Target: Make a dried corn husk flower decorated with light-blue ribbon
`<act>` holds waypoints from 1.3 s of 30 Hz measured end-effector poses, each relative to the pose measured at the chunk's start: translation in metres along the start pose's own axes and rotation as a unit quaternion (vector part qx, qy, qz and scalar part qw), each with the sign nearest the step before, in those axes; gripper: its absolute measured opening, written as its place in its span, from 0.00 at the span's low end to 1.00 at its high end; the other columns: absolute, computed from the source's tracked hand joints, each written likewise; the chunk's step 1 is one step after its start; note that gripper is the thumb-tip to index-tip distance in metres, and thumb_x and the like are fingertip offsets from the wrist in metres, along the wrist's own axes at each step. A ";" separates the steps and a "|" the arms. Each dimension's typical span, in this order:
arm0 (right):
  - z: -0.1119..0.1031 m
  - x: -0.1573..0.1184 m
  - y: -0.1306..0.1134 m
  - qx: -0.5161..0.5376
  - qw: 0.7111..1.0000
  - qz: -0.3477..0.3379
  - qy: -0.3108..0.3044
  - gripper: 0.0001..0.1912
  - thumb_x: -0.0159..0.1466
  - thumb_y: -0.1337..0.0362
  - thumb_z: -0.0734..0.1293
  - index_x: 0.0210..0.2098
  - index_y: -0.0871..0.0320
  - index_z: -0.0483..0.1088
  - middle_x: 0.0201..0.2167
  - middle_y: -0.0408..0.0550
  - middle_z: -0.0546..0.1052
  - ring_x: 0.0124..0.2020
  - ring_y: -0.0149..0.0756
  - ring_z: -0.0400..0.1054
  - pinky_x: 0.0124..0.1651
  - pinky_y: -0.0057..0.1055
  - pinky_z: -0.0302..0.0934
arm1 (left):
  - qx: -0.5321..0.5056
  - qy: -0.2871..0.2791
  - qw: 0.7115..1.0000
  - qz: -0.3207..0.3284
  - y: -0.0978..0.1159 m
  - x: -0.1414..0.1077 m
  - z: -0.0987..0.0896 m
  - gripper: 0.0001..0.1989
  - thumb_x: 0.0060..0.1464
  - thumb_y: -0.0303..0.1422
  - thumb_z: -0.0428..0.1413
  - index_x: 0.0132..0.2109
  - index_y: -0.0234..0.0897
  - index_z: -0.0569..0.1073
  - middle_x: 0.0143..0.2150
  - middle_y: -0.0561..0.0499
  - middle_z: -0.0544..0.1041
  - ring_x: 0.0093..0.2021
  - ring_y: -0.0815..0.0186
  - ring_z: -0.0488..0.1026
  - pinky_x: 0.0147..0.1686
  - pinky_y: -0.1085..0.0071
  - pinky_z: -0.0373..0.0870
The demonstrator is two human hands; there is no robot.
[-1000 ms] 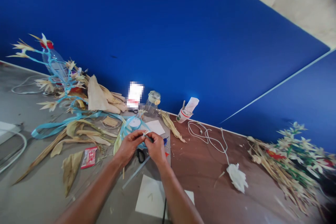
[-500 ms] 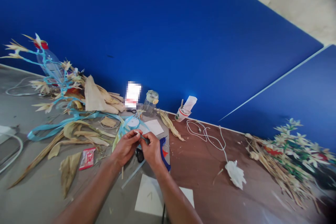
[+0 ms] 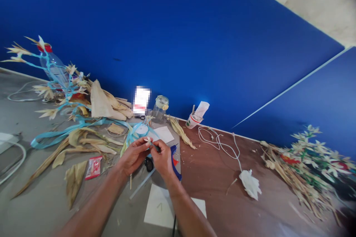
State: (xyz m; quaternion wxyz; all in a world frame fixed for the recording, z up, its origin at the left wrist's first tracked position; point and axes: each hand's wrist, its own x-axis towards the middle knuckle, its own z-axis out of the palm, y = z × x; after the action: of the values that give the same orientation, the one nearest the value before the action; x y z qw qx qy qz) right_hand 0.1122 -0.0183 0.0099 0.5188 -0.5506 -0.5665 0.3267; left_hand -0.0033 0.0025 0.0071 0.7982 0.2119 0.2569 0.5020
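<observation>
My left hand (image 3: pixel 135 156) is closed in a pinch on a small whitish husk flower (image 3: pixel 148 140). Against it, fingers of my right hand (image 3: pixel 163 158) grip a thin dark greenish strip or stem (image 3: pixel 156 148), mostly hidden by the fingers. The two hands meet above the table. Right of my right wrist lies a blue glue gun (image 3: pixel 175 164) with an orange-red part. Under the hands are a small black object (image 3: pixel 149 163) and a translucent glue stick (image 3: pixel 142 184). Just behind them sits a roll of light blue ribbon (image 3: pixel 140 129).
Dried corn husks (image 3: pixel 73 146) and a red packet (image 3: pixel 94 167) lie to the left. Blue-stemmed husk flowers (image 3: pixel 55 77) lean by a bottle. At the back stand a jar (image 3: pixel 160 108) and a cup (image 3: pixel 194 119). White cable (image 3: pixel 219 142) and white-flowered stems (image 3: pixel 317 155) lie right.
The white tip between my fingers shows more, with its petals turned into view. Both hands stay together in nearly the same place; the view shifts slightly.
</observation>
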 end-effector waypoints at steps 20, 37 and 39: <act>-0.006 0.007 0.014 -0.017 1.000 -0.013 0.014 0.05 0.54 0.65 0.62 0.24 0.57 0.68 0.25 0.43 0.73 0.29 0.33 0.65 0.36 0.29 0.60 | 0.135 0.019 0.988 0.071 -0.008 0.005 -0.002 0.11 0.37 0.30 0.67 0.31 0.34 0.76 0.29 0.53 0.76 0.32 0.69 0.71 0.36 0.74 0.66; -0.058 0.028 -0.007 0.087 0.995 -0.029 -0.038 0.09 0.58 0.63 0.64 0.36 0.56 0.75 0.37 0.48 0.74 0.40 0.37 0.68 0.45 0.33 0.61 | 0.398 0.031 0.896 0.196 -0.004 0.002 0.001 0.05 0.46 0.36 0.60 0.30 0.39 0.75 0.27 0.52 0.73 0.30 0.65 0.66 0.33 0.72 0.62; -0.059 0.027 -0.011 0.086 0.993 -0.034 -0.066 0.08 0.57 0.62 0.66 0.34 0.56 0.76 0.36 0.48 0.74 0.40 0.37 0.68 0.45 0.33 0.61 | 0.433 0.014 0.877 0.210 -0.003 -0.001 0.005 0.05 0.48 0.35 0.59 0.29 0.39 0.75 0.26 0.53 0.72 0.30 0.64 0.65 0.33 0.72 0.62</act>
State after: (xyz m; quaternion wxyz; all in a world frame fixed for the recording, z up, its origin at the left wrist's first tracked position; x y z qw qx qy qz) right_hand 0.1686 -0.0065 0.0407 0.5365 -0.4611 -0.5880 0.3922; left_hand 0.0014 -0.0001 0.0090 0.4988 0.5780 0.4096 0.4994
